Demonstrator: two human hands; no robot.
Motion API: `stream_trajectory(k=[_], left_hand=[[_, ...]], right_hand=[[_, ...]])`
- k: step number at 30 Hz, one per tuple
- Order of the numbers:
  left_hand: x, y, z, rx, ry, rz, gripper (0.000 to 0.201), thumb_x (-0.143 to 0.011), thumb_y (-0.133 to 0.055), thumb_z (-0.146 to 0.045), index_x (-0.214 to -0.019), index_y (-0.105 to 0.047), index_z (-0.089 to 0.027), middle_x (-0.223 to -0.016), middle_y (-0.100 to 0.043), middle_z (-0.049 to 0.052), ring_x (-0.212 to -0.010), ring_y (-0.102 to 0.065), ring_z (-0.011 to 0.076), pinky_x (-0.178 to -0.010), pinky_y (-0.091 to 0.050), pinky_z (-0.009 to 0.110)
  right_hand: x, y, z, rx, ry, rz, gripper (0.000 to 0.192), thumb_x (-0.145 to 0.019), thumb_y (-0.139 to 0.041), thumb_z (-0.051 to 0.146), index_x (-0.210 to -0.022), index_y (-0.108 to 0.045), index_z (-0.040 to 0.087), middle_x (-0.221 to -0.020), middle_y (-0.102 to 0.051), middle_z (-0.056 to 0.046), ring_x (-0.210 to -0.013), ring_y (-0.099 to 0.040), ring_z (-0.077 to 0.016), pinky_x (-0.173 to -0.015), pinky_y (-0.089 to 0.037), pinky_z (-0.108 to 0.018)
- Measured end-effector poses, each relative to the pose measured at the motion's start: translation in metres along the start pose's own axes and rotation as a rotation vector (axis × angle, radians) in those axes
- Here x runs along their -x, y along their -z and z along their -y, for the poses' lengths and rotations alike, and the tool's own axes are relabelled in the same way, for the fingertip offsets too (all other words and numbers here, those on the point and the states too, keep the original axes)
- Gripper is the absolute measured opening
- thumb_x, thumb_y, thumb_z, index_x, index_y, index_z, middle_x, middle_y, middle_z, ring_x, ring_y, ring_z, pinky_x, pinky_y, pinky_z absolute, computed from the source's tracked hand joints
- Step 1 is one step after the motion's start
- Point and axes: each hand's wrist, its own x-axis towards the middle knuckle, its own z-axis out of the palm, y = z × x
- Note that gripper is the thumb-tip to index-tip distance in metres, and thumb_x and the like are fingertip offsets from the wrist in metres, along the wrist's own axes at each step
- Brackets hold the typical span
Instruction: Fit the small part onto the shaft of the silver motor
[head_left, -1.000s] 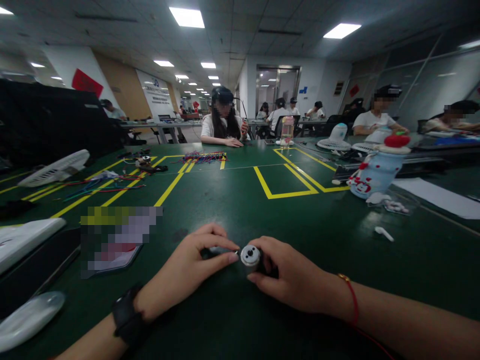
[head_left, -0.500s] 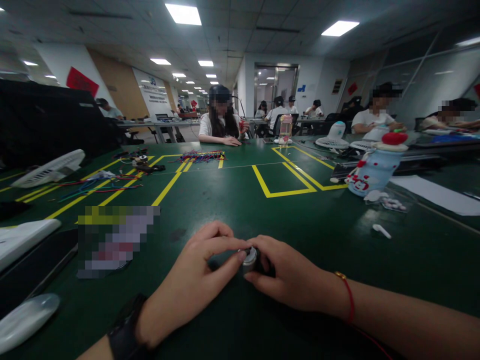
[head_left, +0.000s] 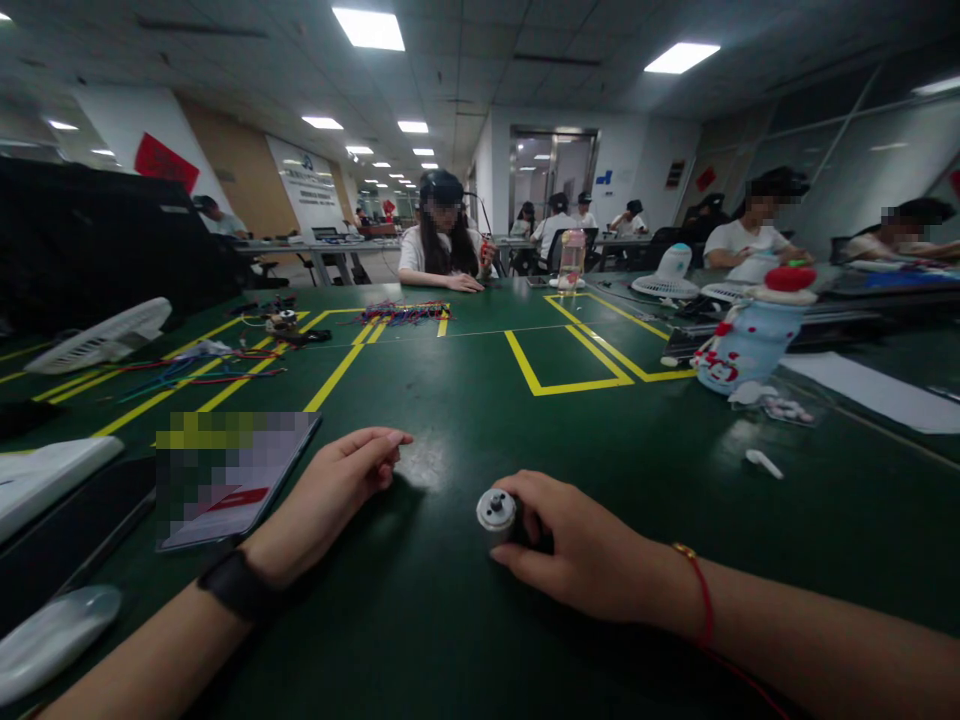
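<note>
Motor [head_left: 496,512], upright, in right hand [head_left: 574,545]; left hand [head_left: 341,490] apart

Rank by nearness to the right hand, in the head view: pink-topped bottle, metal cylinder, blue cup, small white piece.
1. Metal cylinder: held in the right hand.
2. Small white piece: off to the right.
3. Blue cup: right, beyond that piece.
4. Pink-topped bottle: far ahead.

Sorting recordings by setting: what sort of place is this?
Probably an office-like electronics workroom: red and blue wires lie on the green tabletop, the right hand holds a silver metal cylinder, and white-shirted people sit beyond.
</note>
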Motion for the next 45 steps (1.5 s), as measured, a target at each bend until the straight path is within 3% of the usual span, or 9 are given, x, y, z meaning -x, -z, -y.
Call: stream_trajectory(k=[10,13,15,18,21,27,33,39,45], left_hand=[[0.007,-0.006,-0.007,-0.015,0.015,0.014,0.026,-0.081,-0.066,-0.041,-0.092,-0.069,-0.017,-0.074,-0.058,-0.002,-0.064,-0.051,0.0120,-0.061,-0.041,0.024],[0.015,-0.012,-0.015,-0.110,0.019,0.077,0.027,-0.078,-0.071,-0.038,-0.097,-0.069,-0.019,-0.082,-0.063,0.000,-0.071,-0.057,0.0152,-0.064,-0.043,0.026],[0.022,-0.018,-0.021,-0.231,-0.035,0.191,0.031,-0.076,-0.074,-0.036,-0.102,-0.068,-0.021,-0.093,-0.065,0.003,-0.083,-0.061,0.0198,-0.072,-0.046,0.031],[0.032,-0.031,-0.027,-0.366,-0.223,0.325,0.029,-0.079,-0.071,-0.035,-0.106,-0.068,-0.026,-0.109,-0.064,0.005,-0.103,-0.059,0.0245,-0.089,-0.045,0.038],[0.037,-0.043,-0.029,-0.384,-0.350,0.318,0.022,-0.084,-0.067,-0.034,-0.105,-0.069,-0.028,-0.112,-0.062,0.004,-0.108,-0.056,0.0238,-0.096,-0.041,0.041],[0.042,-0.055,-0.032,-0.418,-0.378,0.266,0.010,-0.086,-0.065,-0.032,-0.089,-0.075,-0.030,-0.106,-0.060,0.002,-0.103,-0.056,0.0219,-0.093,-0.040,0.039],[0.040,-0.046,-0.035,-0.322,-0.346,0.221,0.010,-0.085,-0.066,-0.031,-0.088,-0.075,-0.029,-0.096,-0.056,0.000,-0.092,-0.057,0.0188,-0.085,-0.041,0.033],[0.026,-0.024,-0.027,-0.569,-0.286,0.390,0.015,-0.083,-0.066,-0.038,-0.087,-0.078,-0.030,-0.086,-0.055,0.000,-0.086,-0.055,0.0195,-0.078,-0.042,0.032],[0.024,-0.021,-0.018,-0.683,-0.336,0.476,0.011,-0.082,-0.068,-0.036,-0.087,-0.078,-0.033,-0.090,-0.058,0.000,-0.089,-0.053,0.0197,-0.082,-0.040,0.033]], right_hand=[[0.000,0.000,0.000,-0.012,-0.012,0.007,0.033,-0.082,-0.065,0.028,-0.113,-0.055,0.021,-0.095,-0.058,-0.002,-0.070,-0.051,-0.0131,-0.061,-0.041,-0.027],[0.000,0.000,0.001,-0.012,-0.003,-0.004,0.032,-0.082,-0.065,0.025,-0.111,-0.055,0.020,-0.095,-0.058,-0.003,-0.071,-0.051,-0.0134,-0.062,-0.041,-0.027],[-0.001,0.000,0.001,-0.005,0.005,-0.010,0.030,-0.081,-0.065,0.024,-0.109,-0.055,0.020,-0.094,-0.058,-0.003,-0.071,-0.051,-0.0135,-0.063,-0.041,-0.027],[-0.001,-0.001,0.000,0.007,0.017,-0.010,0.026,-0.081,-0.064,0.024,-0.105,-0.055,0.019,-0.091,-0.057,-0.002,-0.069,-0.050,-0.0134,-0.061,-0.039,-0.027],[-0.002,-0.002,-0.001,0.012,0.033,-0.024,0.023,-0.081,-0.064,0.023,-0.102,-0.054,0.019,-0.089,-0.056,-0.001,-0.068,-0.049,-0.0124,-0.059,-0.038,-0.026],[-0.002,-0.003,-0.002,0.009,0.070,-0.032,0.025,-0.082,-0.064,0.022,-0.104,-0.054,0.019,-0.088,-0.055,0.000,-0.069,-0.047,-0.0122,-0.061,-0.038,-0.025],[-0.002,-0.001,-0.001,0.014,0.044,-0.032,0.024,-0.081,-0.065,0.024,-0.102,-0.055,0.018,-0.089,-0.056,-0.001,-0.068,-0.047,-0.0121,-0.060,-0.038,-0.025],[-0.001,0.000,0.002,-0.001,0.018,-0.008,0.029,-0.081,-0.065,0.023,-0.108,-0.056,0.019,-0.092,-0.058,-0.002,-0.070,-0.050,-0.0133,-0.062,-0.040,-0.026],[-0.001,-0.002,-0.001,0.003,0.004,-0.015,0.028,-0.080,-0.065,0.023,-0.106,-0.057,0.019,-0.090,-0.057,-0.002,-0.070,-0.049,-0.0137,-0.062,-0.040,-0.027]])
